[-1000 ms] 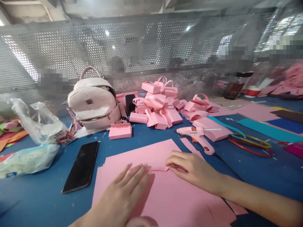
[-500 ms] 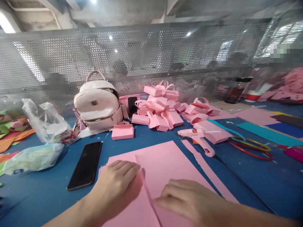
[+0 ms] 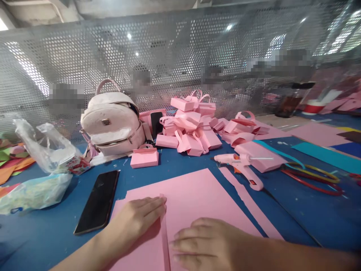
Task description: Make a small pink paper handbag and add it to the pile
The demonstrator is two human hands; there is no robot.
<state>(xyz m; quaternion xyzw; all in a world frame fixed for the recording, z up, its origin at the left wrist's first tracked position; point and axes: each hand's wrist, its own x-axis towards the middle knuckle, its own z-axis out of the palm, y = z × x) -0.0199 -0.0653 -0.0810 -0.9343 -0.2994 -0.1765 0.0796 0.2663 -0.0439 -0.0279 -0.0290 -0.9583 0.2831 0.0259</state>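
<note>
A pink paper sheet (image 3: pixel 135 248) with a narrow folded strip along its right edge lies in front of me, on top of a larger pink sheet (image 3: pixel 203 195). My left hand (image 3: pixel 141 216) is closed at the far end of that strip, fingertips along the fold and thumb hidden. To the right of the fold, my right hand (image 3: pixel 207 242) rests on the larger sheet, its fingers stretched out and slightly blurred. Beyond the right hand lie a torn pink paper strip (image 3: pixel 245 199) and a pink glue gun (image 3: pixel 239 165) with its cord.
A black phone (image 3: pixel 97 201) lies left of the sheets. Farther back are a backpack (image 3: pixel 113 120), a small pink paper bag (image 3: pixel 144 157) and a pile of pink paper bags (image 3: pixel 194 128). Plastic bags (image 3: pixel 36 192) lie at left. Coloured bands (image 3: pixel 313 177) lie at right.
The folded strip now stands straighter toward me, its far end slightly lower. My right hand has moved a little left and its fingers have spread. The view has shifted slightly.
</note>
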